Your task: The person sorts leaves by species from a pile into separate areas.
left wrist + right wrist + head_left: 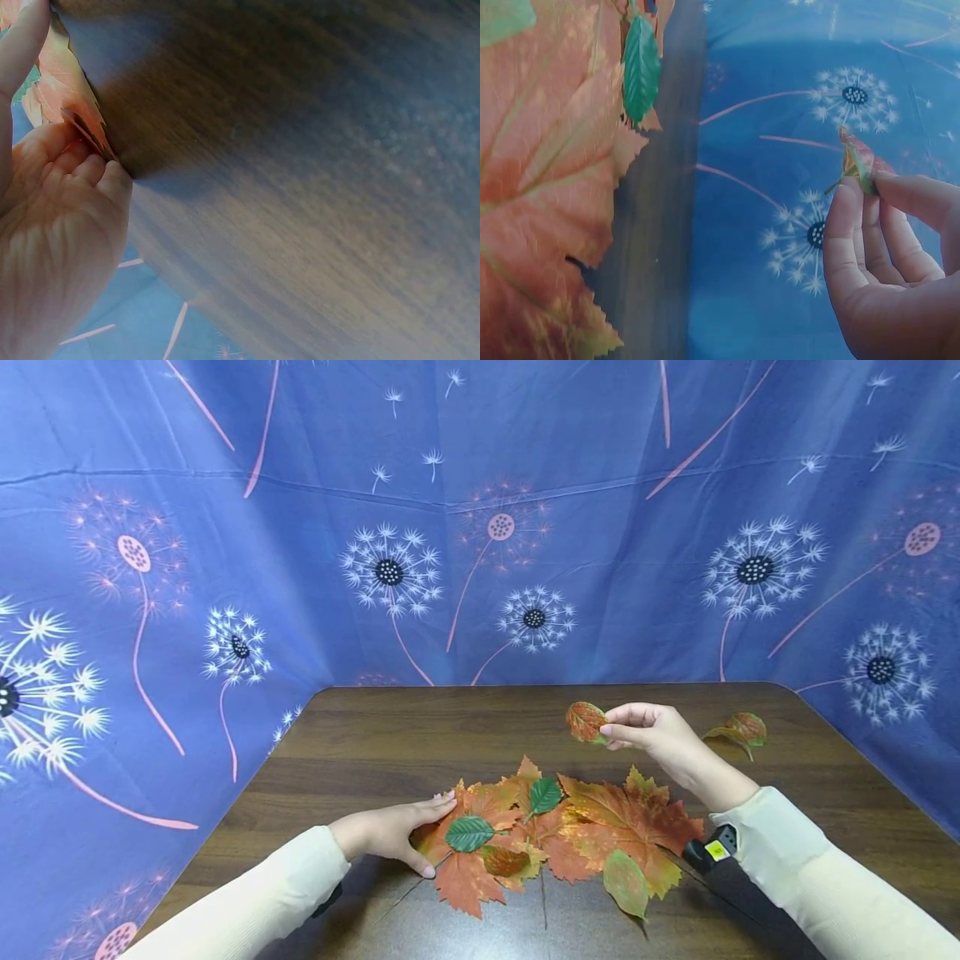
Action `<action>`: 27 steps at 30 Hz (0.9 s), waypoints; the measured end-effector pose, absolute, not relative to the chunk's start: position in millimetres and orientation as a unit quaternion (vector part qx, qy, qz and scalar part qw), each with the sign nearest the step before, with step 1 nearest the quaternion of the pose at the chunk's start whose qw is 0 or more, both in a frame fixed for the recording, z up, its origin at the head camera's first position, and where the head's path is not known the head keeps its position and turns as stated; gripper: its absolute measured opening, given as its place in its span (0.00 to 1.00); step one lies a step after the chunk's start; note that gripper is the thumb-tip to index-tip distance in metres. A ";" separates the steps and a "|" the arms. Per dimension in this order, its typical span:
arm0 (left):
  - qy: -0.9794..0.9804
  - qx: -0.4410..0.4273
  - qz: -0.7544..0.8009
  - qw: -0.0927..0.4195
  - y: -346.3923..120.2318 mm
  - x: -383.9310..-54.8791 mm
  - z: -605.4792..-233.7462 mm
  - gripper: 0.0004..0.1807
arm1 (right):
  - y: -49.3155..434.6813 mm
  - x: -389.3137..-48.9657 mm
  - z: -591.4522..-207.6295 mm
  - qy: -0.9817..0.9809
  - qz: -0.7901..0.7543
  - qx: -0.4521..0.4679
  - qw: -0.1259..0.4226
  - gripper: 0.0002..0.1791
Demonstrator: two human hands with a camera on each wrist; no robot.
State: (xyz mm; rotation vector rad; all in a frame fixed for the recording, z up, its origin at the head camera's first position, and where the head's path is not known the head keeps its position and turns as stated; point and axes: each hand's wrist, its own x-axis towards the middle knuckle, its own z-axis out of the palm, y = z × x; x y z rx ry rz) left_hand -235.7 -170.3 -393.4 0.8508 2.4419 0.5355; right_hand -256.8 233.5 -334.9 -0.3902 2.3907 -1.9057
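Note:
My right hand [651,737] pinches a small red-and-green artificial leaf [586,722] between thumb and fingers, above the back part of the table. The same leaf [861,161] appears edge-on at the fingertips in the right wrist view. At the left end of a row of large orange maple leaves [622,818], my left hand [397,833] rests with extended fingers and the thumb spread apart, touching the leaf edge. On the maple leaves lie two green leaves, one at the left [470,833] and one near the middle [545,795]. A brownish-red leaf [504,860] lies beside the left one.
A pale green-red leaf [626,883] overlaps the front of the row. Another small red-green leaf [746,729] lies at the back right of the brown wooden table [390,727]. Thin stems point toward the front. A blue dandelion-print curtain [465,460] surrounds the table.

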 end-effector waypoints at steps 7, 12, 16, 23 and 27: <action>0.896 0.309 0.201 0.249 -171.6 -236.2 -394.0 0.55 | 244.8 -268.4 -329.8 0.780 -0.616 -0.105 0.030 0.11; 0.894 0.311 0.205 0.251 -171.2 -236.5 -394.5 0.55 | 254.2 -277.8 -330.2 0.776 -0.624 -0.086 0.019 0.10; 0.892 0.314 0.205 0.253 -170.1 -236.2 -394.5 0.55 | 262.8 -281.2 -334.0 0.777 -0.626 -0.067 0.018 0.10; 0.893 0.306 0.208 0.259 -171.0 -234.6 -392.7 0.55 | 281.3 -287.5 -341.4 0.758 -0.649 -0.065 0.014 0.02; 0.894 0.305 0.208 0.255 -170.7 -234.7 -391.9 0.55 | 292.5 -291.5 -344.3 0.763 -0.644 -0.051 0.011 0.02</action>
